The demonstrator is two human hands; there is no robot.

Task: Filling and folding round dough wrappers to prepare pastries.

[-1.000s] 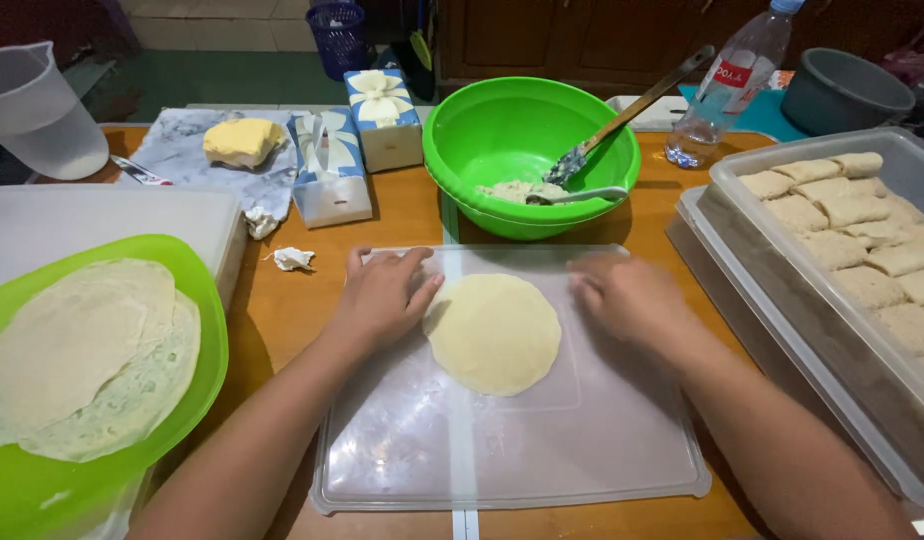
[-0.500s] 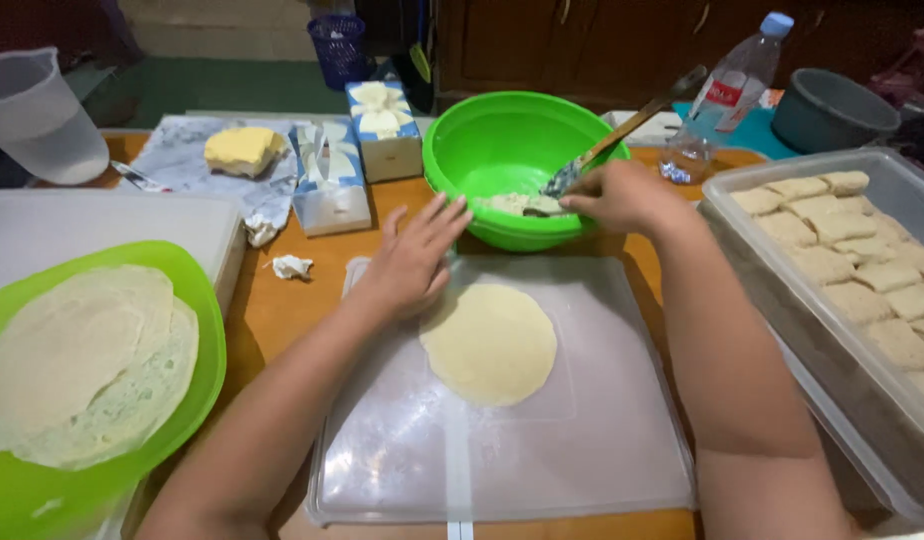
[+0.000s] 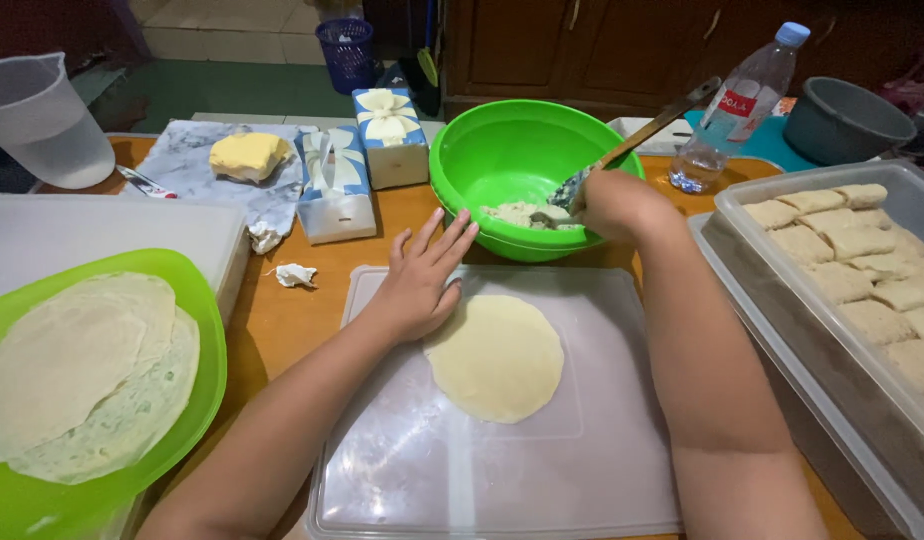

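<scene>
The step in hand seems to be scooping filling. In front of the left hand (image 3: pixel 419 282) stands the green bowl (image 3: pixel 512 150); just right of it lies the round wrapper (image 3: pixel 497 356). That hand rests flat, fingers spread wide. The right hand (image 3: pixel 612 203) is closed around the spoon (image 3: pixel 632 140) inside the bowl; next, filling must be carried steadily to the wrapper.

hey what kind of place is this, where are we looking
Probably a home kitchen or dining table set up for making filled wrappers: a green bowl of filling, a round wrapper on a clear plastic board, and a tray of folded pieces.
</scene>
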